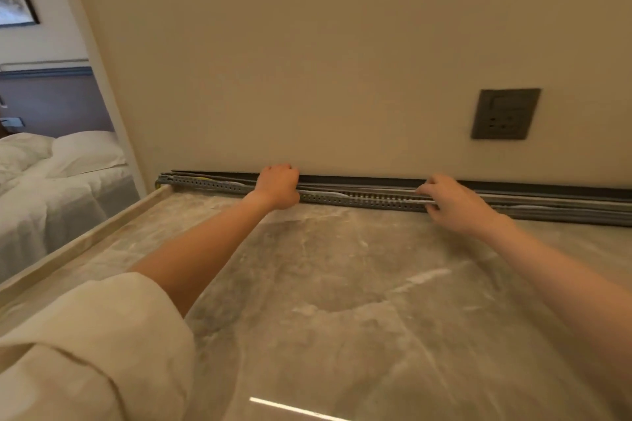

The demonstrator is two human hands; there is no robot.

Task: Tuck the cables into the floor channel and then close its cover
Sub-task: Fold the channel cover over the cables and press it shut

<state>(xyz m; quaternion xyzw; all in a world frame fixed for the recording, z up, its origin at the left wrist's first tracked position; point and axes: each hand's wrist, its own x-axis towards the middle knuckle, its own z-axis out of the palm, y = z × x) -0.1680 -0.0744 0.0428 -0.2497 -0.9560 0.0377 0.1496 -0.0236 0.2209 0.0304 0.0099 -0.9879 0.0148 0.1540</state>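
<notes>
The floor channel (359, 196) ran left-right along the wall; left hand (277, 186) curled onto its cables (328, 195) — right hand (451, 202), equally near, pinched them.

Two bare arms, one loose cream sleeve

The left arm (191, 260) wears a wide, pale cream sleeve (92, 349) of soft, slightly creased fabric, with a folded seam running across it near the lower edge of the view; the cuff ends around the elbow, and the forearm below it is bare down to the left hand (277, 185). The right arm (561, 280) is bare along all of its visible length, with no sleeve in view, down to the right hand (455, 203). No watch, ring, bracelet or glove shows on either wrist or hand, though the fingers are too blurred to make out finer detail.
</notes>
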